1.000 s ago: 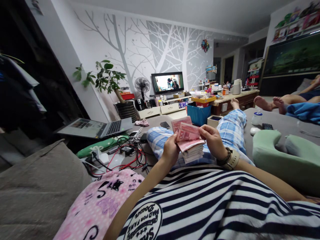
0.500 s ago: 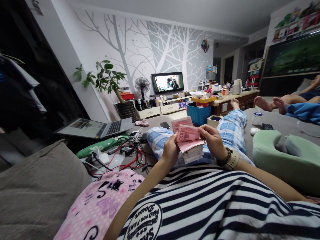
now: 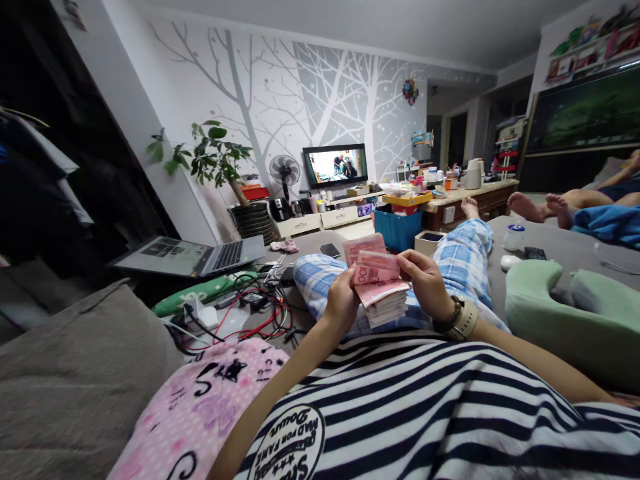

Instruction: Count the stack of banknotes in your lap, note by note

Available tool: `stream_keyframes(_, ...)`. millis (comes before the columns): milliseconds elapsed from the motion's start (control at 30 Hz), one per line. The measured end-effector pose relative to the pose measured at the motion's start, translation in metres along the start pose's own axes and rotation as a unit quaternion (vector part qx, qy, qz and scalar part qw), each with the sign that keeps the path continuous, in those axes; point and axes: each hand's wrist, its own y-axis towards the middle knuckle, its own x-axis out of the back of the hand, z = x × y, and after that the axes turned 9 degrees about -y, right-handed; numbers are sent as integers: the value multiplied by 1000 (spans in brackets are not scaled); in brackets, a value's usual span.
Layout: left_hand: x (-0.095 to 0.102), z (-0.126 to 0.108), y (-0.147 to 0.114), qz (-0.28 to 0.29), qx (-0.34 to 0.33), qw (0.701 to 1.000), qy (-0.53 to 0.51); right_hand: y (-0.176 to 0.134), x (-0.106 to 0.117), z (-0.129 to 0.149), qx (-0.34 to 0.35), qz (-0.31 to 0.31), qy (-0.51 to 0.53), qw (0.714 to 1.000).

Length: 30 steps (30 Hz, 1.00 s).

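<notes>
My left hand (image 3: 343, 298) is closed on a bundle of red banknotes (image 3: 361, 246), the upper part of which stands up beyond my fingers. With fingertips and thumb pinched together, my right hand (image 3: 423, 277) grips the right end of a banknote (image 3: 377, 267) marked 100. That note spans the gap between both hands. Below it, a thick stack of banknotes (image 3: 384, 305) rests over my lap, a red face on top and pale edges towards me. My left fingers partly cover the bundle, and its lower part is hidden.
Left of my legs lie tangled cables (image 3: 260, 310), a laptop (image 3: 200, 257) and a phone (image 3: 330, 250). A green neck pillow (image 3: 565, 313), a remote (image 3: 535, 253) and a lidded jar (image 3: 514, 237) are on the right. Another person's feet (image 3: 537, 208) rest farther right.
Both hands keep nearly the same place. The banknote between them has shifted and bent very slightly; the stack below looks unchanged.
</notes>
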Motion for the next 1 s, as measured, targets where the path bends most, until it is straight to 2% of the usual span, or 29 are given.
stream_keyframes(267, 2, 2, 3, 33, 48, 997, -49, 0, -1, 1, -5, -5, -2, 1000)
stream_keyframes(1000, 1, -2, -1, 34, 19, 999, -3, -1, -1, 1, -9, -6, -2, 1000)
